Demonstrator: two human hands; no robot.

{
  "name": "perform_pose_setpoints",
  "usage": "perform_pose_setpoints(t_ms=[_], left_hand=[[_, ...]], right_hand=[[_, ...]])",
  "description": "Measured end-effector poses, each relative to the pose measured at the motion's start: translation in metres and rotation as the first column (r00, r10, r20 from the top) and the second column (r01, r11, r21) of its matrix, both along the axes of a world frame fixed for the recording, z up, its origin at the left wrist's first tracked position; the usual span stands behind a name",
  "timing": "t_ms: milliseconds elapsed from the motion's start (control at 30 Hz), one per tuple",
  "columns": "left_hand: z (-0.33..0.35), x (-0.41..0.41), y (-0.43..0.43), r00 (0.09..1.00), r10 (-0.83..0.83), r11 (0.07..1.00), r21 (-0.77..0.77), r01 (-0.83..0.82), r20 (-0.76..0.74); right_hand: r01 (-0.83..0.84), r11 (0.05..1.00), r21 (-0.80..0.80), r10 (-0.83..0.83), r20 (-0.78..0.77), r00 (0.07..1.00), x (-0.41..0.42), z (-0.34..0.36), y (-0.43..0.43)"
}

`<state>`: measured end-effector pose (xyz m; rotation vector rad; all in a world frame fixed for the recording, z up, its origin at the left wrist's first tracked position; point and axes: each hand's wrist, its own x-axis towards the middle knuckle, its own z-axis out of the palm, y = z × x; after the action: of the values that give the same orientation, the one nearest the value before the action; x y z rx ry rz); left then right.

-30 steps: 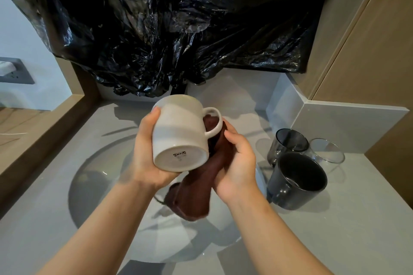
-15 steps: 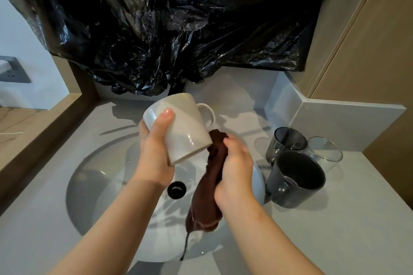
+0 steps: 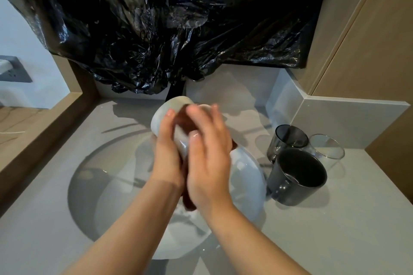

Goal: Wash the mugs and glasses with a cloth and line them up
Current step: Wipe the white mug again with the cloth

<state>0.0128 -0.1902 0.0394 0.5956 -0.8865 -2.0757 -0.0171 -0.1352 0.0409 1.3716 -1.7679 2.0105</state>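
I hold the white ceramic mug (image 3: 166, 111) over the round white sink basin (image 3: 248, 176), tilted with its mouth away from me. My left hand (image 3: 166, 158) grips it, fingers curled round its side. My right hand (image 3: 209, 163) lies over the brown cloth (image 3: 182, 119), fingers fairly straight and blurred, pressing it against the mug; a tail of cloth hangs below my palm.

The crumpled black plastic sheet (image 3: 178, 20) hangs just behind the mug, its lower edge near the rim. On the right, the dark grey mug (image 3: 295, 176) stands at the basin's edge, close to my right wrist, with the smoky glass tumbler (image 3: 288, 140) and the clear glass (image 3: 327, 147) just behind it, near the grey corner wall (image 3: 348, 123). To the left, the grey counter (image 3: 44, 219) lies bare up to the wooden ledge (image 3: 38, 140).

Half a second ago my right hand gripped the bunched cloth beside the mug, dangling over the drain; now it covers the mug's side and hides the drain
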Motion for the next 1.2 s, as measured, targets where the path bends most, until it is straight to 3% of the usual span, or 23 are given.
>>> perform_pose_setpoints(t_ms=[33,67,100,133,200,233,300,333,367,400,433,600,700,767,867,967,1100,1167,1200], left_hand=[[-0.002,0.000,-0.001,0.998,0.052,0.999,-0.010,-0.052,0.022],[-0.001,-0.001,0.000,0.996,0.087,0.996,-0.004,-0.087,0.032],[-0.002,-0.002,0.001,0.994,0.101,0.995,0.016,-0.102,0.034],[-0.004,-0.002,0.002,0.990,0.134,0.989,0.049,-0.136,0.045],[-0.003,-0.003,0.003,0.972,0.226,0.969,0.088,-0.231,0.059],[-0.002,-0.004,0.006,0.955,0.282,0.954,0.081,-0.289,0.088],[-0.001,-0.006,0.010,0.938,0.320,0.943,0.045,-0.328,0.134],[-0.002,-0.006,0.011,0.943,0.307,0.949,0.034,-0.314,0.131],[-0.003,-0.006,0.011,0.949,0.293,0.954,0.028,-0.298,0.115],[-0.003,-0.005,0.011,0.954,0.281,0.959,0.018,-0.284,0.102],[-0.004,-0.003,0.009,0.958,0.268,0.963,-0.007,-0.269,0.096],[-0.001,0.018,-0.017,0.981,0.068,0.974,-0.226,-0.026,0.182],[0.018,0.031,-0.035,0.890,-0.156,0.898,-0.314,0.309,0.428],[0.023,0.032,-0.035,0.795,-0.229,0.831,-0.312,0.460,0.562],[0.017,0.030,-0.028,0.813,-0.295,0.869,-0.213,0.447,0.503],[0.012,0.031,-0.023,0.853,-0.320,0.909,-0.118,0.399,0.412],[0.008,0.030,-0.020,0.877,-0.312,0.930,-0.072,0.361,0.366],[0.004,0.027,-0.017,0.907,-0.260,0.958,-0.025,0.284,0.331],[0.001,0.026,-0.017,0.917,-0.225,0.970,-0.014,0.243,0.328]], right_hand=[[0.065,0.998,0.001,-0.063,-0.234,0.970,-0.001,-0.007,-0.002],[0.118,0.993,-0.022,-0.119,-0.340,0.933,-0.006,-0.012,-0.006],[0.157,0.987,-0.036,-0.160,-0.323,0.933,-0.011,-0.013,-0.009],[0.187,0.981,-0.046,-0.192,-0.229,0.954,-0.015,-0.014,-0.012],[0.181,0.982,-0.056,-0.169,0.178,0.969,-0.015,-0.012,-0.013],[0.132,0.989,-0.061,-0.091,0.445,0.891,-0.012,-0.008,-0.012],[-0.025,0.994,-0.106,0.103,0.847,0.521,-0.013,-0.007,-0.015],[-0.094,0.983,-0.154,0.177,0.932,0.316,-0.015,-0.005,-0.017],[-0.139,0.972,-0.189,0.211,0.963,0.168,-0.017,-0.007,-0.018],[-0.163,0.963,-0.214,0.230,0.970,0.082,-0.020,-0.010,-0.018],[-0.168,0.961,-0.221,0.234,0.971,0.057,-0.023,-0.012,-0.017],[-0.192,0.972,-0.137,0.172,0.969,0.179,-0.048,-0.004,-0.003],[-0.260,0.965,-0.046,0.144,0.917,0.373,-0.055,0.001,0.006],[-0.293,0.956,-0.021,0.175,0.842,0.510,-0.052,0.003,0.009],[-0.289,0.955,-0.072,0.244,0.745,0.621,-0.052,0.003,0.008],[-0.303,0.948,-0.097,0.253,0.805,0.536,-0.063,0.006,0.003],[-0.470,0.882,0.026,0.074,0.978,0.194,-0.068,0.012,0.005],[-0.460,0.886,0.054,0.036,0.982,0.184,-0.060,0.005,0.005],[-0.420,0.904,0.078,0.032,0.968,0.247,-0.054,-0.001,0.004]])
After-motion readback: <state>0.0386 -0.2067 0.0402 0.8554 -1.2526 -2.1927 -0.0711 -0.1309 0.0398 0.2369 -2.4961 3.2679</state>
